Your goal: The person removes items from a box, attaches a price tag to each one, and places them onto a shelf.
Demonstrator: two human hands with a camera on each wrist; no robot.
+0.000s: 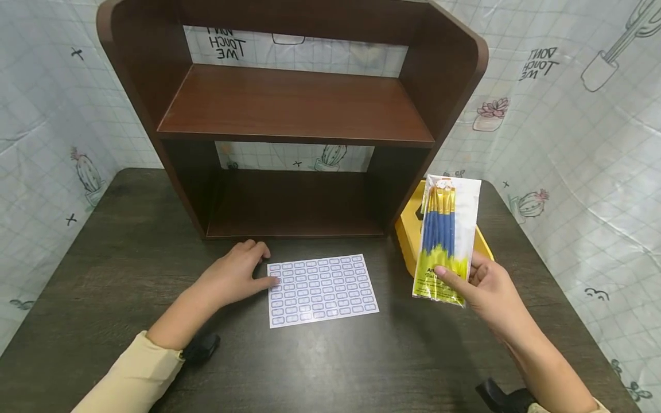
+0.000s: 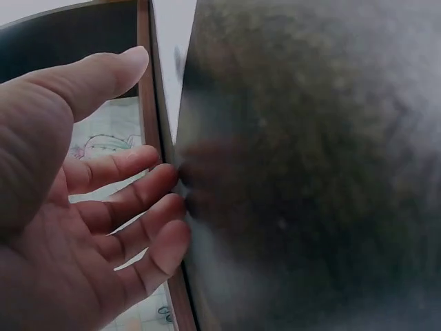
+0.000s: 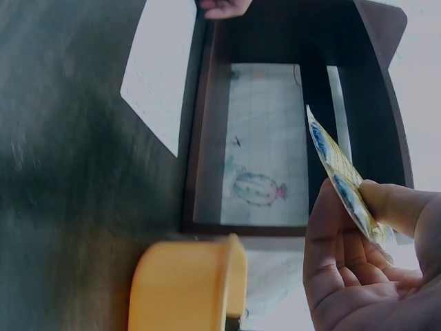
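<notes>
A clear-fronted packet of blue-handled paintbrushes (image 1: pixel 438 229) is pinched between the thumb and fingers of my right hand (image 1: pixel 490 292), held up over the right side of the table. In the right wrist view the packet (image 3: pixel 341 176) appears nearly edge-on. My left hand (image 1: pixel 232 275) rests by the left edge of a white sheet of small blue-bordered labels (image 1: pixel 322 292), its thumb at that edge. Its fingers (image 2: pixel 127 196) are loosely bent and hold nothing in the left wrist view. The sheet lies flat on the dark table.
A dark brown two-tier shelf (image 1: pixel 296 106) stands at the back of the table (image 1: pixel 103 275). Right of it sits a yellow bin (image 1: pixel 408 235), partly behind the packet; its wall (image 3: pixel 179 286) shows in the right wrist view. Printed sheeting (image 1: pixel 568 172) surrounds the table.
</notes>
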